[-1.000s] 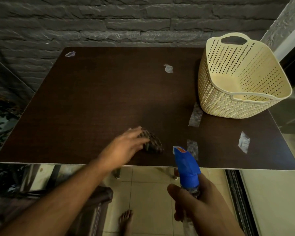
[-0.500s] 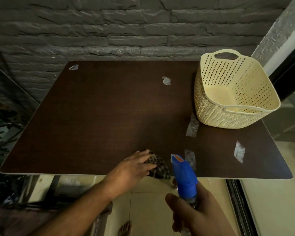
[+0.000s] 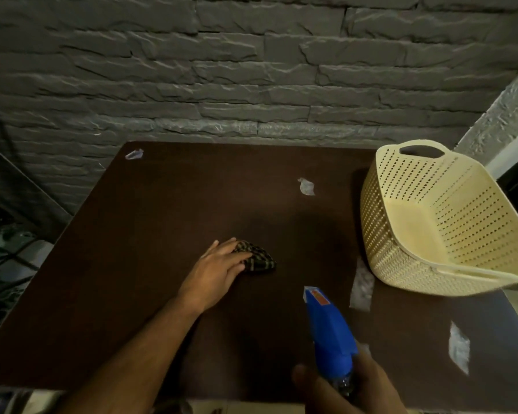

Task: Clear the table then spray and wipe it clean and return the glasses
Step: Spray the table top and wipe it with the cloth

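— Tabletop (image 3: 162, 234) first: what's on it?

— Dark brown wood, set against a grey stone wall (image 3: 222, 70). A small checked cloth (image 3: 256, 259) lies bunched near the middle, toward the near side. The left hand (image 3: 214, 271) rests on its left end, fingers laid fairly straight over it and pressing it down.

— And the right hand (image 3: 350, 386)?

— At the near edge, fingers curled round a spray bottle (image 3: 329, 336). Its blue trigger head points away over the tabletop (the clear body is mostly hidden in the grip).

— Anything else there?

— A cream perforated basket (image 3: 431, 222) at the right side, tilted so its open mouth shows, with nothing visible inside. Pale, shiny patches (image 3: 362, 286) lie on the wood: one just beside the basket's near corner, one farther right near the edge, one behind the cloth, and one at the far left corner. I cannot tell what they are.

— Do the cloth and bottle touch?

— No, they're apart, the bottle nearer and to the right.
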